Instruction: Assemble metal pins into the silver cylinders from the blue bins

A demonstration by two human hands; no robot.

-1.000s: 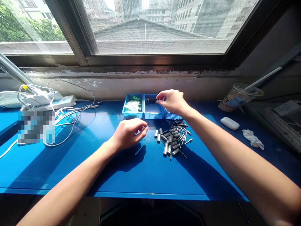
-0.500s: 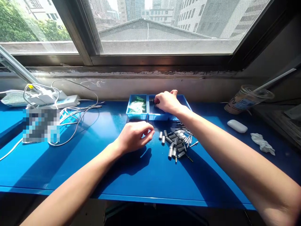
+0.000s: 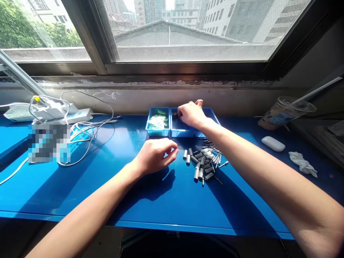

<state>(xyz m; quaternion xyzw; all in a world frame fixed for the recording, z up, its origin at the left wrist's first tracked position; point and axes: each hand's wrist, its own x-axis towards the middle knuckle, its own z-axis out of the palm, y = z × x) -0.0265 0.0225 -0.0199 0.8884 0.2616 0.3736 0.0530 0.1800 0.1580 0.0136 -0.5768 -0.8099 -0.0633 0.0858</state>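
Observation:
My right hand [image 3: 191,114] reaches into the larger blue bin [image 3: 182,133]. Its fingers point down and are pinched by some small dark rings [image 3: 174,114]; whether they hold one is hidden. My left hand [image 3: 156,156] hovers over the table in front of the bins, thumb and forefinger brought together in a pinch. Anything between those fingertips is too small to make out. Right of it lies a pile of short dark metal cylinders [image 3: 197,174], mixed with thin metal pins [image 3: 217,160]. A smaller blue bin [image 3: 158,132], holding green-and-white material, stands against the larger one.
White cables [image 3: 88,143] and a power strip [image 3: 80,115] occupy the left of the blue table [image 3: 150,211]. On the right are a plastic cup [image 3: 276,116] with a straw, a white earbud case [image 3: 273,143] and a crumpled tissue [image 3: 303,164]. A window ledge runs behind.
The whole view has shifted slightly, so everything appears a little further right. Both hands keep nearly the same pose and place relative to the bins and pile.

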